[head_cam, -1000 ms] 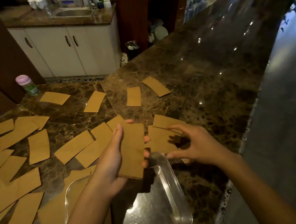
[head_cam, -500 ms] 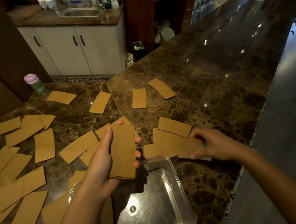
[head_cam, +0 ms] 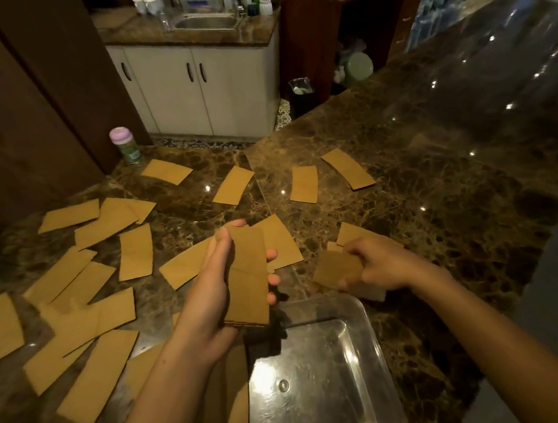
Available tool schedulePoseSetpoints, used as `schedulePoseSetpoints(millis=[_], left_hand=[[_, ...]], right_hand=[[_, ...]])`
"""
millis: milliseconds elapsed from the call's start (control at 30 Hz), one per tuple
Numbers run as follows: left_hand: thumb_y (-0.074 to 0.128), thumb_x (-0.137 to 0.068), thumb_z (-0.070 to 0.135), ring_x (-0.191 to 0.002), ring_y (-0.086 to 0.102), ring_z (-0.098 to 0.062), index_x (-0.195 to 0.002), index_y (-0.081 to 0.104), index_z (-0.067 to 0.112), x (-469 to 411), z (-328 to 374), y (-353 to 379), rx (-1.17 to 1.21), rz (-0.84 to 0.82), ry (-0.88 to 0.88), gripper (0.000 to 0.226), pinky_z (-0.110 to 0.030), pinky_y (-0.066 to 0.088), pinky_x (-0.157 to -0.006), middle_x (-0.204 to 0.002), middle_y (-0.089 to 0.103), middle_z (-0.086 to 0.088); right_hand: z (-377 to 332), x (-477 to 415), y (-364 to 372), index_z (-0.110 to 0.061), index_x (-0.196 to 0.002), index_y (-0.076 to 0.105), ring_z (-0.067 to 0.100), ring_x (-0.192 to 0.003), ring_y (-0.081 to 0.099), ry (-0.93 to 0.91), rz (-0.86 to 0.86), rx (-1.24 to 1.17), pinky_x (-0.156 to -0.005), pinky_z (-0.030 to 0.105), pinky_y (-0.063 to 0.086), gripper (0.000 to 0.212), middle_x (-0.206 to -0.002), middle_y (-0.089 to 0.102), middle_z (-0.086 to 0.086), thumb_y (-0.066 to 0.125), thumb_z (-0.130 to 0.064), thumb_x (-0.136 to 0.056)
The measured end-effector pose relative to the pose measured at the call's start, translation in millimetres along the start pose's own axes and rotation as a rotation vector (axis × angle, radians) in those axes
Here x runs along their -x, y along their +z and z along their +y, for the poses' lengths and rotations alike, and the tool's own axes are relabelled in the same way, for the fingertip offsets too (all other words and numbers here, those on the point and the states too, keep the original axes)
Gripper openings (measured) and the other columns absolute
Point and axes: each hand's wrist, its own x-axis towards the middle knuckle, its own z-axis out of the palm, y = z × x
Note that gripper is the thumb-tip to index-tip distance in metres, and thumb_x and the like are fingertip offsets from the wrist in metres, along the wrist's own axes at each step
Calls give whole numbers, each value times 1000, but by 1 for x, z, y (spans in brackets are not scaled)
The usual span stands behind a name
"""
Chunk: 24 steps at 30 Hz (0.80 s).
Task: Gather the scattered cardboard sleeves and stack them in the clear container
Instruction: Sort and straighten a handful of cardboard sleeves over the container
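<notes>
My left hand (head_cam: 211, 297) grips a small upright stack of flat brown cardboard sleeves (head_cam: 248, 280), just above the far left corner of the clear container (head_cam: 361, 319). My right hand (head_cam: 384, 262) pinches one sleeve (head_cam: 337, 269), lifted off the dark marble counter (head_cam: 424, 203) beyond the container's far rim. Several loose sleeves lie scattered over the counter on the left (head_cam: 79, 322) and at the back (head_cam: 303, 185). Some sleeves (head_cam: 234, 405) show under or inside the container's left part; I cannot tell which.
A small bottle with a pink cap (head_cam: 124, 145) stands at the counter's far left corner. The counter's right edge (head_cam: 545, 238) drops to a grey floor. White cabinets and a sink (head_cam: 206, 22) lie beyond the counter.
My right hand has picked a sleeve off the counter and drawn it left toward the stack. The left hand keeps its stack, held slightly higher.
</notes>
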Motion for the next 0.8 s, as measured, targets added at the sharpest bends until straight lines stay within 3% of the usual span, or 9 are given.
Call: schedulePoseSetpoints(millis=[100,167,267,333,433,533,600,700,800], left_hand=[[53,-99,39,-81,66,-34,-123,60,40,2,-1,2,-98,38,32,25,-41,55,-66,-114,70,-22],[60,-97,31,-84,69,-34,-124,59,40,3,-2,6,-144,64,64,28,-42,57,-67,-115,71,-22],[68,-91,25,-88,73,-30,-125,58,40,4,-1,13,-183,85,136,38,-42,59,-70,-112,73,-15],[69,-90,24,-93,74,-30,-127,56,40,5,1,18,-171,73,172,43,-41,60,-72,-111,74,-10],[59,-97,23,-109,70,-29,-134,52,37,8,3,23,-125,37,212,40,-44,58,-85,-120,72,-8],[51,-102,21,-112,68,-28,-133,56,33,17,7,22,-64,-25,210,34,-44,57,-90,-122,71,-9],[53,-100,21,-109,70,-26,-129,59,34,22,10,18,-54,-29,210,32,-41,61,-84,-120,72,-7],[61,-93,17,-104,72,-26,-126,60,34,27,14,10,-51,-22,230,37,-39,62,-78,-115,74,-8],[66,-84,12,-99,73,-28,-126,60,29,30,15,5,-47,-21,239,45,-38,62,-74,-111,75,-9]], right_hand=[[-17,16,-19,-35,-103,66,12,-91,67,21,169,-396,-68,26,49,17,-97,68,-12,78,-36,-91],[-37,28,-31,-34,-102,70,10,-90,73,-32,216,-729,-69,22,52,12,-96,76,-9,75,-27,-94],[-72,41,-36,-17,-121,72,23,-105,76,-109,155,-1173,-83,35,60,23,-109,81,3,67,-19,-99],[-97,49,-29,-17,-126,69,25,-109,75,-91,83,-1342,-92,43,60,27,-113,80,5,64,-22,-100],[-130,61,-12,-29,-122,70,18,-109,74,-137,118,-1365,-94,41,60,21,-112,80,-1,60,-28,-103],[-142,62,5,-43,-129,64,10,-121,62,-217,392,-962,-100,36,56,30,-127,65,-9,60,-49,-100],[-144,62,8,-46,-131,62,7,-124,58,-224,403,-875,-101,34,54,41,-131,60,-11,62,-61,-93],[-146,67,6,-33,-125,70,7,-109,73,-301,284,-1069,-92,33,61,35,-116,77,-8,71,-44,-92],[-141,72,3,-27,-119,73,10,-103,76,-338,325,-1139,-86,33,64,36,-110,80,-8,80,-27,-84]])
